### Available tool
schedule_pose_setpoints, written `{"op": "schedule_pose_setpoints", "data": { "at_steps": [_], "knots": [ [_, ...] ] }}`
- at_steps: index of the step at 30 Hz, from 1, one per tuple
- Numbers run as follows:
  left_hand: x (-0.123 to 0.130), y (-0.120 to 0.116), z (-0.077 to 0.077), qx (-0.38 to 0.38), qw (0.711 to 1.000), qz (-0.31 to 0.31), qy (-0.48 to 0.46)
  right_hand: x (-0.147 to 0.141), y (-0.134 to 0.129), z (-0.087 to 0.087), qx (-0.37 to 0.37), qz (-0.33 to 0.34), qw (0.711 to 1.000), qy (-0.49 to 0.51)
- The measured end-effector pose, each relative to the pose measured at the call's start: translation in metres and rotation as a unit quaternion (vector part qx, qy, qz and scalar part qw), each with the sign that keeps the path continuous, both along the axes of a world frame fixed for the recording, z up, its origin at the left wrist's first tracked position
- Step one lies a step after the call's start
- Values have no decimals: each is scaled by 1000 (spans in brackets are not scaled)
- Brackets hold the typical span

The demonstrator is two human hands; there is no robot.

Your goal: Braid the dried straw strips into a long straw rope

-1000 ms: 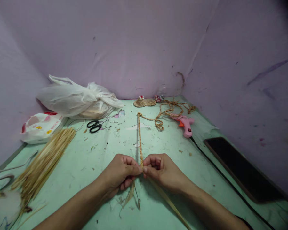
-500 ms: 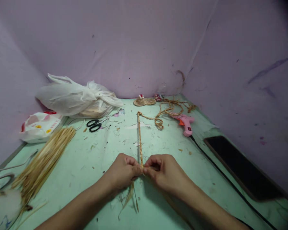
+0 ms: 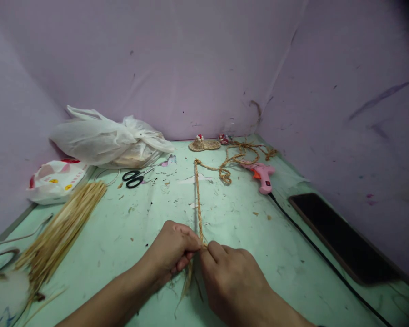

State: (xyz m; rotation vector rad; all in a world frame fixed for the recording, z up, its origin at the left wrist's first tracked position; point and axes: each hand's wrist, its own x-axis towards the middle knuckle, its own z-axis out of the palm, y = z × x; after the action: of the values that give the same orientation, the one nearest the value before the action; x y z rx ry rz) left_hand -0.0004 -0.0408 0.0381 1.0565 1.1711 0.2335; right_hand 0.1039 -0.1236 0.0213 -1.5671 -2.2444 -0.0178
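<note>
A thin braided straw cord (image 3: 199, 204) runs straight down the table toward me, and its near end lies between my two hands. My left hand (image 3: 173, 247) pinches that end from the left, its fingers closed on the braid. Right beside it, my right hand (image 3: 233, 279) is closed on the strands at the same end, back of the hand turned up; its fingertips are mostly hidden. Loose straw strands (image 3: 187, 281) hang below my left hand. Beyond, the far part of the cord lies in loose coils (image 3: 243, 152).
On the left lie a straw bundle (image 3: 64, 222), black-handled scissors (image 3: 133, 179), a white packet (image 3: 56, 180) and a tied plastic bag (image 3: 112, 141). A small woven hat-like piece (image 3: 204, 144) stands at the back. To the right are a pink glue gun (image 3: 264, 175), its cable (image 3: 313, 245) and a phone (image 3: 341, 236).
My right hand has rolled over and come lower and nearer, its back now facing up. My left hand has shifted slightly, still pinching the braid's end.
</note>
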Motion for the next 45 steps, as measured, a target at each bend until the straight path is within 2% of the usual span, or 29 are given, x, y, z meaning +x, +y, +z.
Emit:
{"op": "schedule_pose_setpoints", "data": {
  "at_steps": [3,5,6,8,10,11,13,14,15,16,17,21,23,30,33,36,38,40,42,45],
  "knots": [
    [0,0,-1,24,1000,-9,6,0,-2,4,-39,38,996,69],
    [0,1,-1,31,999,-10,0,5,0,13,-87,36,984,153],
    [-1,2,-1,28,1000,-11,-6,9,3,17,-109,15,972,206],
    [-2,4,0,19,999,-18,-23,18,11,23,-129,-78,935,322],
    [-3,5,1,13,999,-30,-36,24,21,24,-160,-175,865,442],
    [-4,6,2,14,998,-36,-39,26,25,21,-197,-190,819,505],
    [-5,6,2,16,998,-48,-41,25,31,15,-301,-172,712,610],
    [-5,7,1,18,998,-54,-42,23,33,11,-353,-152,669,636],
    [-6,7,0,21,997,-61,-46,21,34,8,-393,-138,641,645],
    [-6,7,-1,25,996,-69,-48,19,34,5,-416,-130,632,641],
    [-7,8,-2,32,995,-76,-49,18,34,3,-424,-129,639,629],
    [-8,9,-4,80,992,-90,-20,17,34,2,-383,-159,711,568],
    [-8,10,-5,105,990,-96,7,16,34,3,-376,-167,726,552],
    [-12,12,2,174,971,-141,81,10,32,4,-353,-188,718,570],
    [-16,12,9,202,953,-179,133,10,32,1,-345,-196,719,571],
    [-17,4,12,271,925,-190,185,10,32,-3,-343,-191,720,572],
    [-17,-6,12,347,896,-187,205,9,31,-6,-337,-185,720,578],
    [-17,-19,12,427,853,-191,232,7,29,-6,-330,-189,715,587],
    [-17,-32,12,500,790,-215,282,5,27,-5,-324,-197,704,601],
    [-16,-50,6,594,675,-266,347,2,25,-2,-317,-195,684,627]
  ]
}}
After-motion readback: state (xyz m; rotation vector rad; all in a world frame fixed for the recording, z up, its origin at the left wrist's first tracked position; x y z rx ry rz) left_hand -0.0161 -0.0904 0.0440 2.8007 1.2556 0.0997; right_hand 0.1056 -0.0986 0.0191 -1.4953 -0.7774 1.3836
